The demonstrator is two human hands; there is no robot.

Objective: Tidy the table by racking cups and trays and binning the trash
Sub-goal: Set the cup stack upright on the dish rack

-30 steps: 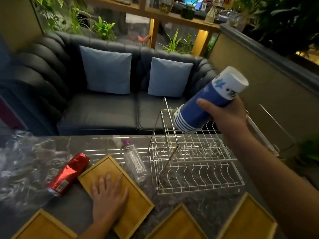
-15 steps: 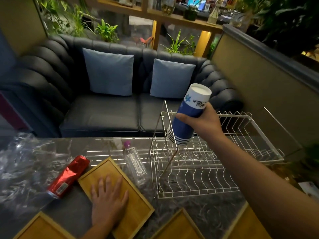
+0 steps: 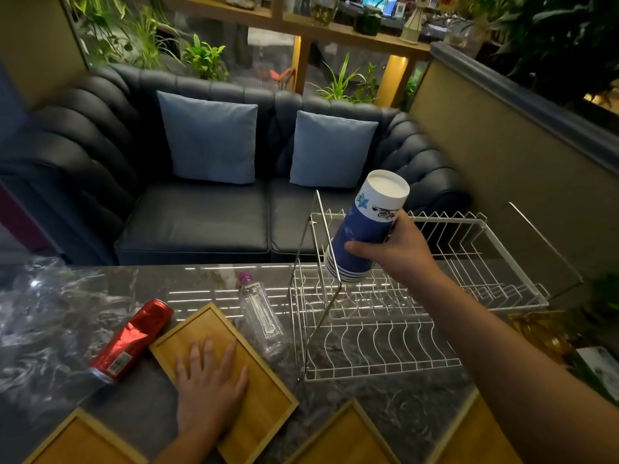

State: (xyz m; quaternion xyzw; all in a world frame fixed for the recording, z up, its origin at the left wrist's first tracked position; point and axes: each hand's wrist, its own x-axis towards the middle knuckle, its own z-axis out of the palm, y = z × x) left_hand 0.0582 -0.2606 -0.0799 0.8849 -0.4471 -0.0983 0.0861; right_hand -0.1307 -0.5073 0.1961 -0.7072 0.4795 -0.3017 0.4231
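Marble table (image 3: 385, 403), bottle (image 3: 259, 316) beside rack (image 3: 385, 346)

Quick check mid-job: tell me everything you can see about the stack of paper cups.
The stack of paper cups is several nested cups, upside down: white base uppermost, rims showing as stripes at the bottom. Dark blue paper walls, white band with blue print near the base. It tilts, top leaning right, held in the air by the right hand above the left end of the white wire rack.
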